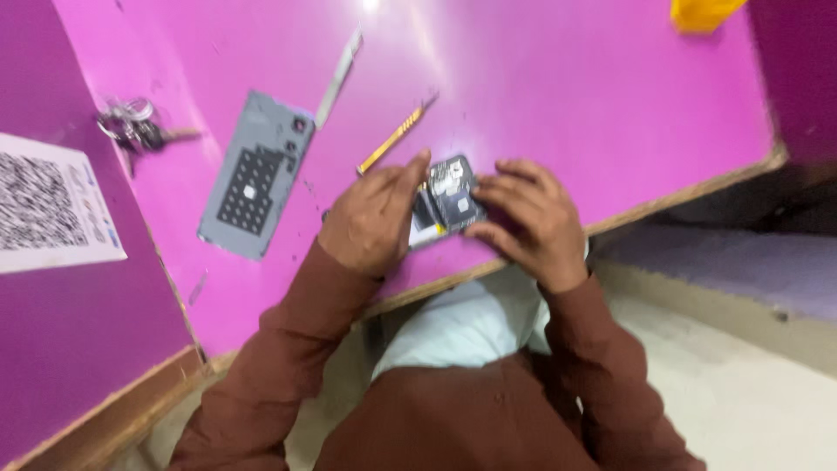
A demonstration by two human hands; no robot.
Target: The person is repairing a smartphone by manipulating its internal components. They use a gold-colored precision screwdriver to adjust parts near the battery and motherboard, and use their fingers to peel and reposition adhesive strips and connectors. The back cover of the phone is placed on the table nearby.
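An opened phone (449, 199) with its dark inner parts showing lies near the front edge of the pink table (558, 96). My left hand (370, 218) rests on the phone's left side, index finger stretched over its top edge. My right hand (530, 220) grips its right side with fingers curled onto it. Both arms wear brown sleeves. A yellow-handled screwdriver (394, 138) lies just beyond my left hand. The phone's grey back cover (255, 174), with a dark dotted patch, lies further left.
A metal tweezer-like tool (338, 77) lies beyond the cover. A bunch of keys (135, 125) sits at the table's left edge. A printed white sheet (48, 205) hangs on the left pink wall. A yellow object (702, 13) sits at the far right corner.
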